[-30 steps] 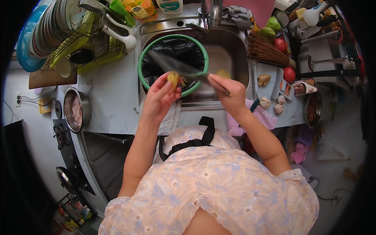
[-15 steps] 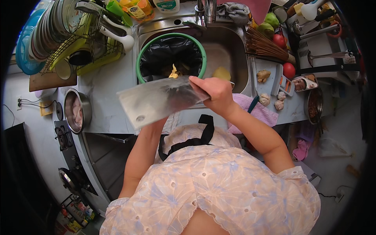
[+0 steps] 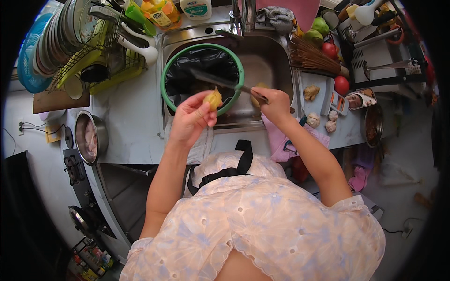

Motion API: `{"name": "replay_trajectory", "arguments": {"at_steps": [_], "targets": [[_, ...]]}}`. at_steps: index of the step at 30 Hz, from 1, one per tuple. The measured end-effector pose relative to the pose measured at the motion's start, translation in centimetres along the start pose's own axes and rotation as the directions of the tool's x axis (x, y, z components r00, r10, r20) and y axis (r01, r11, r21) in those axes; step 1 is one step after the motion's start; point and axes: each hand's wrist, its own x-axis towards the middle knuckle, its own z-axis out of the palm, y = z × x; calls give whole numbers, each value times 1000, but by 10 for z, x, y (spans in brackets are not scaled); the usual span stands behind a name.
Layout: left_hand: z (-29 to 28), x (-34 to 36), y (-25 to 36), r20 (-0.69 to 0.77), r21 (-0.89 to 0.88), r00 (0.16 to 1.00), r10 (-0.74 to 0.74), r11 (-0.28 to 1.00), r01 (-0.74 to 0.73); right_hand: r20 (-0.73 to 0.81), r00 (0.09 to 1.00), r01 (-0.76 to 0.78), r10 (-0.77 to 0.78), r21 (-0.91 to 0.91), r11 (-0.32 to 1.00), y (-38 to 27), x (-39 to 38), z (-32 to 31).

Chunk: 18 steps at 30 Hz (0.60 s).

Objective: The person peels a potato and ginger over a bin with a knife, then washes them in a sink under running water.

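Note:
My left hand (image 3: 192, 114) pinches a small yellow, knobby piece (image 3: 213, 99), perhaps ginger, above the near rim of a green bin (image 3: 167, 65) lined with black plastic. My right hand (image 3: 273, 103) grips a metal cleaver (image 3: 218, 80) by its handle, its blade seen nearly edge-on and slightly blurred over the bin, just above the yellow piece. The bin sits in a steel sink (image 3: 276, 61). A pale yellow piece in the sink is partly hidden behind my right hand. To the right lie an unpeeled ginger root (image 3: 311, 92), garlic bulbs (image 3: 313, 120) and a grey peeler (image 3: 337, 100).
A dish rack (image 3: 117, 77) with plates is at left, above a steel bowl of pale meat (image 3: 90, 138). Right are red produce (image 3: 342, 85), a phone (image 3: 361, 99), a utensil rack (image 3: 375, 70) and a bowl (image 3: 373, 124). A pink cloth (image 3: 276, 138) hangs near the sink.
The cleaver was swung broad-side over my left hand half a second ago; it is now back behind the yellow piece, tilted edge-on over the bin, and my left hand shows again.

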Motion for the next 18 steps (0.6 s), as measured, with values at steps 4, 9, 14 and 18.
{"name": "replay_trajectory", "arguments": {"at_steps": [4,9,14,18], "targets": [[-9,2,-3,-34,-57,999,42,997,-44,-10,970,-239,244,166,957,-16,-7,-6],[-4,0,-9,-143,-96,989,43,994,-57,-117,975,-139,190,350,926,-42,-17,-8],[-22,-5,-43,-90,-196,935,342,915,-353,-220,958,217,-186,127,968,-73,-23,-13],[-47,0,-58,24,-156,984,174,973,-169,-183,930,338,-317,94,936,-80,-22,-6]]}}
